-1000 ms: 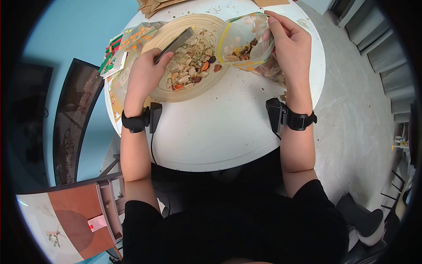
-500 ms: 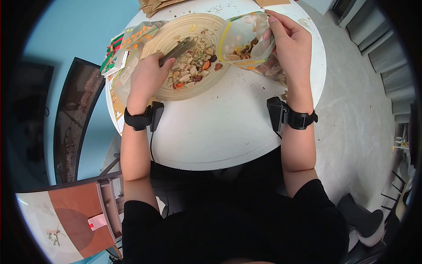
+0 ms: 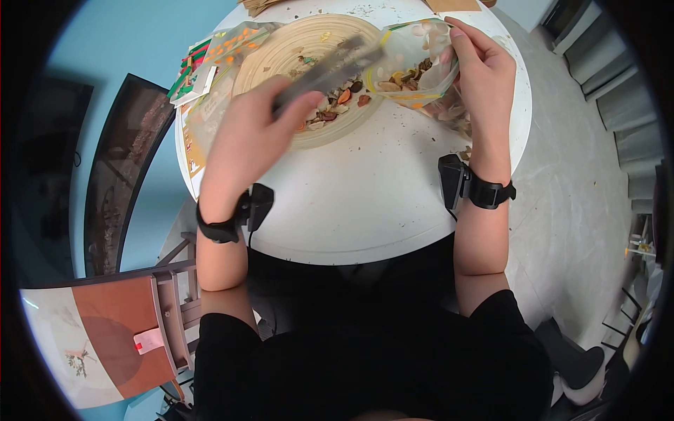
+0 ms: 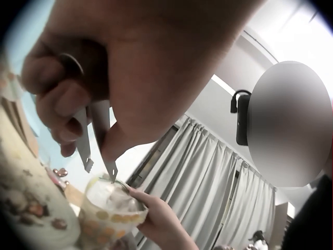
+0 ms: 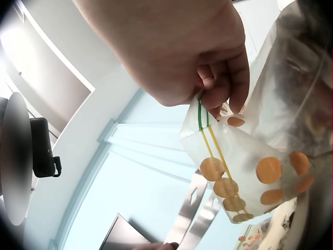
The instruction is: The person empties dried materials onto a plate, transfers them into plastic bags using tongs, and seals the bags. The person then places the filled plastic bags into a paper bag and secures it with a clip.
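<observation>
My left hand (image 3: pixel 256 133) grips a pair of flat metal tongs (image 3: pixel 319 76), blurred in the head view, their tips at the mouth of a clear zip bag (image 3: pixel 411 70). In the left wrist view the arms of the tongs (image 4: pixel 104 138) stand apart, and no piece shows between their tips. My right hand (image 3: pixel 486 74) pinches the bag's rim at its far right corner, thumb against bent fingers. The bag (image 5: pixel 244 161) has orange dots, and dried pieces lie in its bottom. Under the tongs, a round wooden plate (image 3: pixel 256 67) bears mixed dried pieces (image 3: pixel 340 105).
Another dotted bag (image 3: pixel 232 45) lies left of the plate, beside a white box (image 3: pixel 196 84) with red and green items. A filled bag (image 3: pixel 449 112) lies beneath my right hand. Brown paper bags (image 3: pixel 263 5) are at the back of the white round table (image 3: pixel 365 189). Crumbs dot its top.
My left hand has swung the tongs right and up, from over the plate's pile to the bag's mouth. The right hand keeps its pinch on the rim. The head view has shifted slightly.
</observation>
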Motion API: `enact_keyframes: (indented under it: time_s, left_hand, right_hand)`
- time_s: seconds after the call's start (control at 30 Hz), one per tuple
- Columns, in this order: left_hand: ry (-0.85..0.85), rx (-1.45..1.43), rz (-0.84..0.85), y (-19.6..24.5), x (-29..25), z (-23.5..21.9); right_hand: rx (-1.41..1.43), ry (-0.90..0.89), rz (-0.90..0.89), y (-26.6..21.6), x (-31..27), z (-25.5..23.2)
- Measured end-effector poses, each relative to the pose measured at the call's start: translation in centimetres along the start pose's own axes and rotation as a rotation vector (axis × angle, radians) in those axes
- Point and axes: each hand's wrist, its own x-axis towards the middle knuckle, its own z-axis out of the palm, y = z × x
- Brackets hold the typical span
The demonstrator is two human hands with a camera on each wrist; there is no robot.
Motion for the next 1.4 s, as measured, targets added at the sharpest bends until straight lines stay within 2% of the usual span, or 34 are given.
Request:
enact_keyframes:
  time_s: [0.03,0.13,0.23,0.33,0.43,0.63,0.83,0.97,1.07,1.17,1.27,1.4]
  left_hand:
    - [0.048,0.065,0.012,-1.4,-0.1,-0.7]
    - [0.100,0.116,-0.257,-4.7,-1.4,-2.4]
    - [0.116,0.425,-0.352,-7.9,-2.3,-2.5]
    - [0.028,0.447,-0.362,-8.7,-2.9,-2.5]
    - [0.085,0.504,-0.299,-9.8,-3.3,-1.8]
    - [0.065,0.567,-0.250,-9.5,-2.9,-1.5]
    - [0.121,0.419,-0.235,-8.4,-2.7,-2.1]
    - [0.092,-0.010,-0.148,-3.6,-2.8,-2.9]
    - [0.066,-0.021,0.048,0.0,-2.1,-1.4]
    - [-0.008,0.006,0.023,1.6,-1.1,0.2]
    - [0.149,-0.055,0.012,-0.6,-1.6,0.0]
    - [0.118,0.156,-0.301,-5.3,-4.3,-2.6]
  right_hand:
    - [-0.001,0.002,0.000,0.0,0.0,-0.1]
    - [-0.012,0.009,-0.005,0.1,-0.1,0.0]
    - [-0.016,0.006,-0.020,0.2,0.0,0.0]
    - [-0.031,-0.002,-0.034,0.4,0.1,0.0]
    - [-0.031,-0.005,-0.045,0.5,0.1,0.0]
    - [-0.048,0.001,-0.052,0.5,0.1,0.0]
    - [0.017,-0.016,-0.009,-0.4,-0.3,0.3]
    - [0.029,0.010,0.001,-2.0,-1.1,0.8]
    - [0.034,0.025,-0.045,-2.2,-1.2,1.2]
    - [0.044,0.021,-0.046,-1.8,-1.1,1.0]
    - [0.030,0.012,0.010,-2.0,-1.0,0.5]
    - [-0.005,-0.024,-0.008,-1.2,-0.7,-0.2]
